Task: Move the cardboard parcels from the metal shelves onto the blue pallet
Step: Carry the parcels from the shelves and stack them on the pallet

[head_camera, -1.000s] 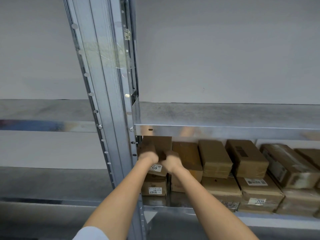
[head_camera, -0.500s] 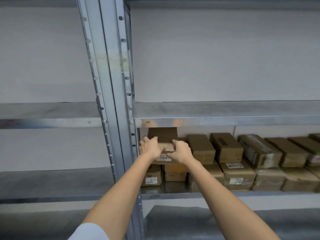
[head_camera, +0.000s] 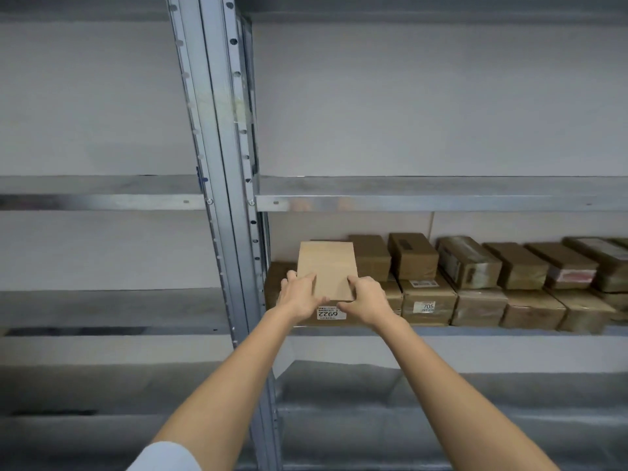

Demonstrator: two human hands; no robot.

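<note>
Parcel: one parcel (head_camera: 328,266) of plain tan cardboard, smooth-faced, flat and oblong, was held at 6 o'clock just below the frame's middle, at the left end of the loaded shelf (head_camera: 475,331); whether it rested on anything could not be told.
Label: a white label (head_camera: 328,314) reading 6922 upside down was seen on its near face.
Left hand: the left hand (head_camera: 299,295) was curled round the near left corner, fingers laid on top.
Right hand: the right hand (head_camera: 367,297) was clamped on the near right corner, forefinger on top.
Stack: darker, taped cartons (head_camera: 469,263) were ranged in two layers toward 3 o'clock; six were counted in the upper layer, while the lower count could not be told.
Steel: dull galvanised shelves with bright folded edges were joined to one perforated post (head_camera: 221,164).
Room: the post stood close at 9 o'clock of the left hand; a gap was left below the upper shelf (head_camera: 441,202) at 12 o'clock.
</note>
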